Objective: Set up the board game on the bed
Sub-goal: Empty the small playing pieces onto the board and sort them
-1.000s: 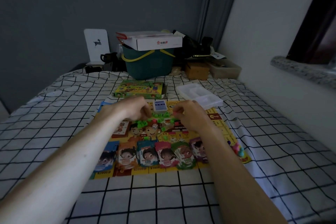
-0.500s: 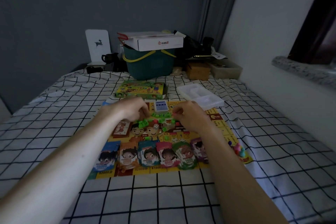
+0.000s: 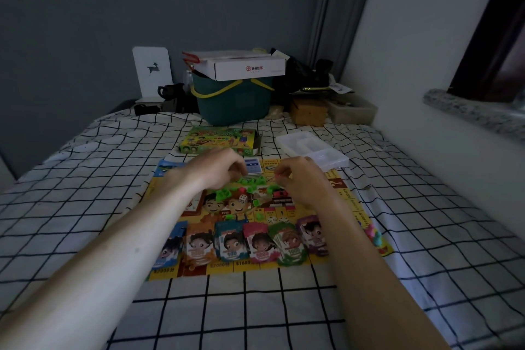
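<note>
Both forearms reach from the near edge over the game board (image 3: 355,209), which lies flat on the checked bed (image 3: 85,179). The left hand (image 3: 218,169) hovers over the board's middle with its fingers curled downward above a cluster of small green pieces (image 3: 223,194); whether its grip holds one cannot be told. The right hand (image 3: 301,179) is just right of it, thumb and forefinger pinching a tiny reddish piece (image 3: 279,176). Between the hands, at the board's far edge, sits a blue card deck (image 3: 252,169). A white die (image 3: 242,198) lies among the green pieces, and 6 stacks of play money (image 3: 257,244) line the near edge. A few coloured pawns (image 3: 373,233) sit at the board's right corner. Beyond the board, the green game box (image 3: 218,142) lies open-ended on the bed, and right of it a clear plastic tray (image 3: 311,148) with compartments; its contents are not discernible. At the far end, a green basket (image 3: 233,99) carries a white carton (image 3: 241,65) on top.
</note>
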